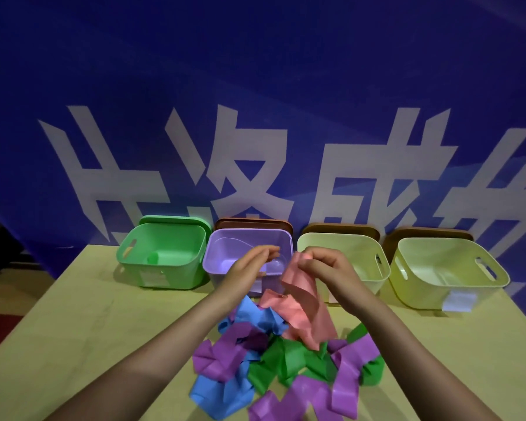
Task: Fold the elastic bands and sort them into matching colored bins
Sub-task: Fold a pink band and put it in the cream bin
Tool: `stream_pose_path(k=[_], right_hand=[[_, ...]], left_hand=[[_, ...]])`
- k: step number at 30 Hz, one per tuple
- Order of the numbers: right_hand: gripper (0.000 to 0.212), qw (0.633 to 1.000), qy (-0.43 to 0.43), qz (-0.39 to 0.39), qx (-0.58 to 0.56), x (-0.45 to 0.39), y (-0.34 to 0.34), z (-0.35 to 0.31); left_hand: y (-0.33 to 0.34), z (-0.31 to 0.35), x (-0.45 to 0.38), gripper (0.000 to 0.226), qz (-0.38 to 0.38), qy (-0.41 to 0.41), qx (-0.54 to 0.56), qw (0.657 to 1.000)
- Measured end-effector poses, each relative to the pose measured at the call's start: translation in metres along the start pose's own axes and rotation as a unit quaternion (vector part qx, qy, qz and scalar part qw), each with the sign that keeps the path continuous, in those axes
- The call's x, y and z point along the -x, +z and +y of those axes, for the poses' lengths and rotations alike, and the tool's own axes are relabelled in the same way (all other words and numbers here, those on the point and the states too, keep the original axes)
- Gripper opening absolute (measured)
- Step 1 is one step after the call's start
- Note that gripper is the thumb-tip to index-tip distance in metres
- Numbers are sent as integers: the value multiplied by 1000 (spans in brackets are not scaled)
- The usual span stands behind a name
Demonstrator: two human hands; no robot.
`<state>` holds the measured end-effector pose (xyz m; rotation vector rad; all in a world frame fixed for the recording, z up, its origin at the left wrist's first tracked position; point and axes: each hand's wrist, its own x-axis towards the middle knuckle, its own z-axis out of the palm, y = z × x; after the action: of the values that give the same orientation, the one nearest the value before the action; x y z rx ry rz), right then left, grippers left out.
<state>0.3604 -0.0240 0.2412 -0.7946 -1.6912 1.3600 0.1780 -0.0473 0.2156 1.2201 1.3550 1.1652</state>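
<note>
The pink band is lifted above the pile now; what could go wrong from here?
1. Only the right hand pinches the pink band; the left hand looks open, so folding may slip.
2. Its lower end hangs onto the pile of bands and could drag others along.
3. No pink bin shows: only the green bin, the purple bin and two pale yellow ones, so missorting is possible.

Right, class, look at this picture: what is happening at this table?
A person is sorting elastic bands. The right hand pinches the top of a pink band, lifted above a mixed pile of bands on the table. The left hand hovers beside it, holding nothing. Four bins stand behind; the green bin holds one small green item.
</note>
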Motion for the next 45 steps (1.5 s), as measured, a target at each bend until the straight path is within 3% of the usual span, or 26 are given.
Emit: stream_pose_path(k=[3,6,15,24,30,35,38,42,45], right_hand=[[20,997,9,-61,45,0,-4,-6],[20,990,26,-101,93,3,-12,-11],[29,961,40,-102,253,11,-41,-8],[23,974,48,-102,195,10,-39,-17],[25,981,68,-88,159,13,-46,-21],[25,949,112,-118,269,13,-56,-14],[30,926,121,-88,345,11,-64,-6],[14,949,102,9,298,13,-69,-6],[9,954,73,74,280,15,-64,-5]], left_hand=[[12,2,3,33,-74,-1,12,997],[23,-3,6,33,-97,-39,26,994],[24,-4,18,29,-140,10,14,990],[35,-3,19,4,-162,33,-6,986],[36,11,19,31,-116,37,-8,993],[29,18,8,25,50,-3,57,997],[18,21,2,30,60,3,41,997],[3,17,1,14,-21,0,-20,1000],[-4,11,-4,20,-32,27,-94,995]])
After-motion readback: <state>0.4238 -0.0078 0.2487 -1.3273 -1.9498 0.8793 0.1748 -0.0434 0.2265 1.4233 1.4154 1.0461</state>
